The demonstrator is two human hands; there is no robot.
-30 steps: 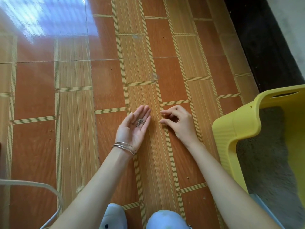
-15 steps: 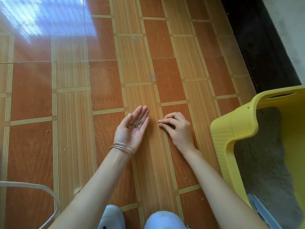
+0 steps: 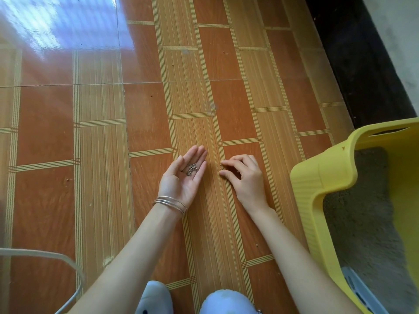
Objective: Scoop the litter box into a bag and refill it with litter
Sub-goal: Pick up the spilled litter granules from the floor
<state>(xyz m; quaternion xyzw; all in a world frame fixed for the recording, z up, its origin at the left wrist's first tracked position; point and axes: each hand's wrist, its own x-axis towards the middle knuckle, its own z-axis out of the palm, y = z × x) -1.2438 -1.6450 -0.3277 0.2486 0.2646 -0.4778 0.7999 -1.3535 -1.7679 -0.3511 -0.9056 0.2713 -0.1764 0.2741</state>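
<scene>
One head-worn wide-angle view looks steeply down at the tiled floor (image 3: 145, 123), near both hands; litter box (image 3: 317, 177) cut off at right edge.

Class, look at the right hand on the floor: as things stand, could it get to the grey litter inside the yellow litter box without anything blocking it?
Probably yes. The right hand lies on bare tile beside the yellow litter box, whose top is open, so the grey litter shows. Only the box's raised wall stands between them.
</scene>
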